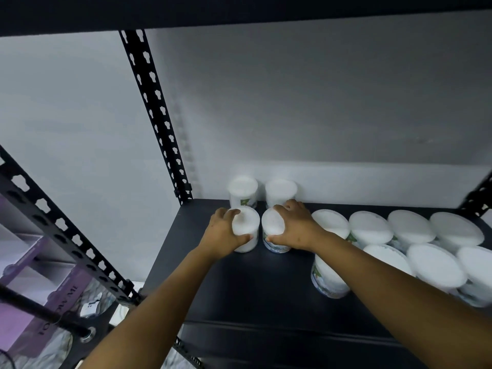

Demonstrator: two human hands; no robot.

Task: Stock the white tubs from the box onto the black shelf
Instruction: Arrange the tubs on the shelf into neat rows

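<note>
Head view: both forearms reached forward from the lower edge onto the black shelf (266, 283).
Left hand (222, 234): grasped the left front small tub (247, 227), fingers curled over the lid's far left edge, thumb pressed on the near side wall.
Right hand (294, 227): grasped the right front small tub (273, 230), fingers curled over the lid's far right edge, thumb on the near side wall.
Small tub count: four, set as two rows of two; the left rear small tub (242, 190) and right rear small tub (281, 191) stood just behind the held pair, near the wall (319, 102).
Large tub count: seven visible to the right of the right hand, in two rows; the nearest large tub (331, 222) lay partly behind the right wrist, and a front-row large tub (327, 280) was partly covered by the right forearm.
Tub position: both held tubs stood upright on the shelf surface, side by side with a narrow gap between them, toward its rear left area.
Shelf frame: a perforated black upright (157, 115) rose at the rear left corner.
Lower left: a purple box (45, 302) lay below shelf level.
</note>
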